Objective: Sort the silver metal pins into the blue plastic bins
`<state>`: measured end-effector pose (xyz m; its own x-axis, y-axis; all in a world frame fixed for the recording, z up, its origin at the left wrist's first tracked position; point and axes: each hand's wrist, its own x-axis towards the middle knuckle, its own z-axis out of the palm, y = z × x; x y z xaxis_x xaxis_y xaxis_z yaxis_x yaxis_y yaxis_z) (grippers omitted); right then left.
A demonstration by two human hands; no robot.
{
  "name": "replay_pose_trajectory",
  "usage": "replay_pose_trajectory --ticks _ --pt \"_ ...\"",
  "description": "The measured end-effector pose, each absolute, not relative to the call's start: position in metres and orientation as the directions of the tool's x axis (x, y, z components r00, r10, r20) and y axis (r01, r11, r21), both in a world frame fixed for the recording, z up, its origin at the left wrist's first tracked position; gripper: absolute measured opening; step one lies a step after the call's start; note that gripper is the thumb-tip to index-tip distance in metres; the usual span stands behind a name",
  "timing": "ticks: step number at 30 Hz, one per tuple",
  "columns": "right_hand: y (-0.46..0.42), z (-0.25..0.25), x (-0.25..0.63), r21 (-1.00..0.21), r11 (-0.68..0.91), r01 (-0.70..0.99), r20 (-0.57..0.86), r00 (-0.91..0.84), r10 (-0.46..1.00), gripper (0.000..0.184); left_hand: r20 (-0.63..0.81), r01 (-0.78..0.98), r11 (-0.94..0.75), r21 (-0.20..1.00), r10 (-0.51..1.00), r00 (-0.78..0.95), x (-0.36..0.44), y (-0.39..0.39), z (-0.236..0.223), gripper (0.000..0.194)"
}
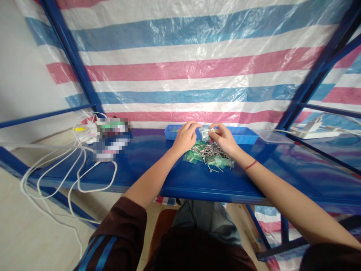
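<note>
Clear, silvery plastic: one small packet (205,134), contents shiny, held up off the table (146,165) between your two hands. Right hand (225,141): the nearer of the two; fingers pinched, thumb to index, on the packet's right edge, so that it lies to the left of these fingertips. Left hand (184,138): fingers curved, thumb and index somewhat apart, beside the packet's left edge; you cannot tell from this view whether they touch or grip it. Long axis of the packet: seemingly side to side, running from hand to hand; blur leaves its tilt uncertain. Below, toward you: one loose heap of metal fasteners (210,150), shanks pointing every way, with green bags (190,157) along its edges. Beyond your fingers: one blue tray (245,134), shallow, long axis also side to side, partly hidden by your hands.
</note>
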<state>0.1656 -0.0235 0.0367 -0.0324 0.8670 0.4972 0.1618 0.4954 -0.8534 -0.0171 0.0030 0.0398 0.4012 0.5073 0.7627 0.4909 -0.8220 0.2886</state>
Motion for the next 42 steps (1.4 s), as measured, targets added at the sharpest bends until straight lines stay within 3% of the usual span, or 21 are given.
replay_pose_trajectory --ticks 4,9,13,17,20,23,29,35,40,42 --pt "0.013 0.046 0.158 -0.762 0.578 0.293 0.605 0.002 0.796 0.029 0.757 0.610 -0.695 0.382 0.613 0.225 -0.034 0.024 0.040 0.042" --pt "0.059 0.055 0.125 -0.758 0.499 0.421 0.545 -0.012 0.838 0.026 0.720 0.717 -0.563 0.411 0.683 0.123 -0.046 0.040 0.033 0.034" --pt "0.068 0.050 0.121 -0.615 0.421 0.667 0.546 -0.025 0.838 0.032 0.701 0.714 -0.564 0.416 0.699 0.143 -0.049 0.041 0.035 0.032" --pt "0.052 0.043 0.152 -0.494 0.416 0.763 0.613 -0.033 0.789 0.031 0.654 0.621 -0.659 0.426 0.698 0.292 -0.039 0.028 0.038 0.025" --pt "0.034 0.040 0.179 -0.408 0.455 0.791 0.675 -0.074 0.734 0.023 0.581 0.507 -0.773 0.381 0.627 0.519 -0.022 0.009 0.034 0.019" --pt "0.016 0.040 0.199 -0.373 0.485 0.791 0.709 -0.094 0.699 0.018 0.498 0.492 -0.787 0.372 0.617 0.609 -0.006 -0.005 0.028 0.026" --pt "-0.004 0.047 0.203 -0.407 0.517 0.753 0.675 -0.134 0.726 0.018 0.494 0.635 -0.691 0.344 0.709 0.504 -0.010 0.008 0.020 0.032" --pt "-0.016 0.048 0.188 -0.233 0.615 0.754 0.607 -0.382 0.697 0.019 0.348 0.660 -0.610 0.439 0.792 0.501 -0.021 0.025 0.014 0.042" --pt "-0.018 0.044 0.184 -0.192 0.636 0.747 0.554 -0.453 0.699 0.022 0.411 0.666 -0.661 0.346 0.745 0.525 -0.018 0.026 0.014 0.033" --pt "-0.018 0.043 0.184 -0.199 0.632 0.749 0.547 -0.450 0.706 0.022 0.434 0.639 -0.680 0.360 0.729 0.530 -0.020 0.026 0.017 0.028"
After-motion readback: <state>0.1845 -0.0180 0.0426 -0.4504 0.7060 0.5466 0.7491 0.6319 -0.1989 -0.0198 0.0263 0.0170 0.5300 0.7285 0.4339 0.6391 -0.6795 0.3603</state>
